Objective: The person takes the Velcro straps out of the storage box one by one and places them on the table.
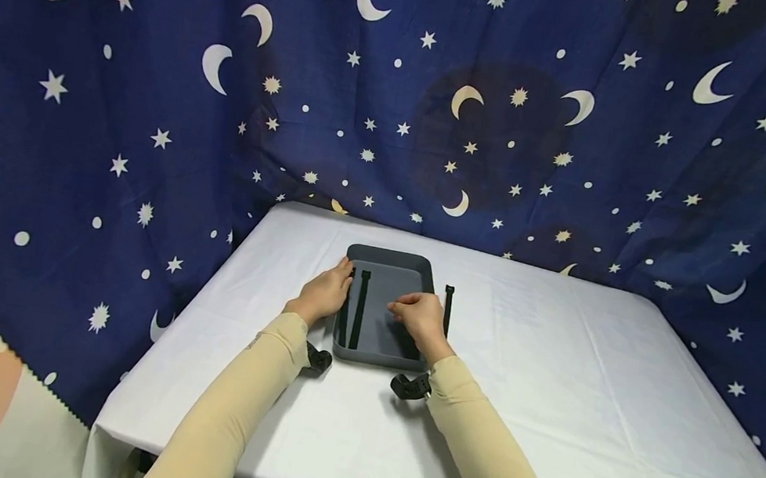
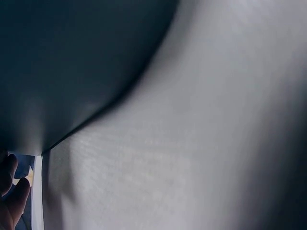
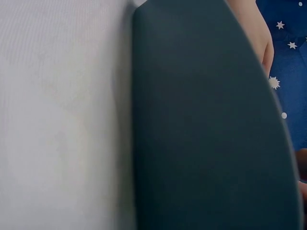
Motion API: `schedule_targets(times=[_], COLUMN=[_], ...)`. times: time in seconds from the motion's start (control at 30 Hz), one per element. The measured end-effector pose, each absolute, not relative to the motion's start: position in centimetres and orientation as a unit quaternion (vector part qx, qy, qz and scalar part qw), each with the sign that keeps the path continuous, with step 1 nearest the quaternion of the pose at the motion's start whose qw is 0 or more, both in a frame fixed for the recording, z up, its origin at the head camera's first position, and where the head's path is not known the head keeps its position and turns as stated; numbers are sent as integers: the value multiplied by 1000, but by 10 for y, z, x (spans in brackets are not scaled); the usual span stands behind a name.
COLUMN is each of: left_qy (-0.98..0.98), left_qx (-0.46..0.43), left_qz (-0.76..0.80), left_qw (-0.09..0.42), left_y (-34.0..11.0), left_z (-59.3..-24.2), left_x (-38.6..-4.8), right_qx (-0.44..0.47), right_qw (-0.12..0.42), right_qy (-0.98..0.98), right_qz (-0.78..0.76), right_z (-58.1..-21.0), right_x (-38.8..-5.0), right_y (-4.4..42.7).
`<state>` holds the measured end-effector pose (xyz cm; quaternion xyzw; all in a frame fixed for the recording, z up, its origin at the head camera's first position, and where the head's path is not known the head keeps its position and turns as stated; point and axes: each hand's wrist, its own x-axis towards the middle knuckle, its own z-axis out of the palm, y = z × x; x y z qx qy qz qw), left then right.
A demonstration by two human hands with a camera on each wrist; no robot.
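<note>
A grey rectangular tray (image 1: 379,358) lies on the white table. Along its left side are two long black straps (image 1: 360,311), each with a wider head at the far end. My left hand (image 1: 325,291) rests at the tray's left rim, fingertips beside the head of the outer strap. Above the tray's right half hovers my right hand (image 1: 421,316), thumb and fingertips close together; whether anything is between them cannot be made out. Beneath that hand a dark strip shows in the tray. The left wrist view catches some fingers (image 2: 17,199) past the tray's dark wall.
Just outside the tray's right wall another black strap (image 1: 447,309) lies on the white tablecloth (image 1: 584,404). A dark blue curtain (image 1: 399,99) with moons and stars hangs behind and to the left. Black wrist devices (image 1: 411,386) sit under both wrists.
</note>
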<state>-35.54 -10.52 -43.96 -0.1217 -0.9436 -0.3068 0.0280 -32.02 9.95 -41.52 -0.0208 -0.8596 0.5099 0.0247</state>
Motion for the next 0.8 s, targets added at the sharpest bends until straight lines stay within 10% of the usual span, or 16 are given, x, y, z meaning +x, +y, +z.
schedule_targets(times=[0.8], left_qy=[-947], left_qx=[-117], left_qz=[-297], left_qw=[27], left_y=[-104], left_z=[-437], left_x=[-355], right_qx=[-29], right_qw=[18], right_qy=[-859], right_qz=[511], right_z=[-425], right_x=[-323], right_y=[81])
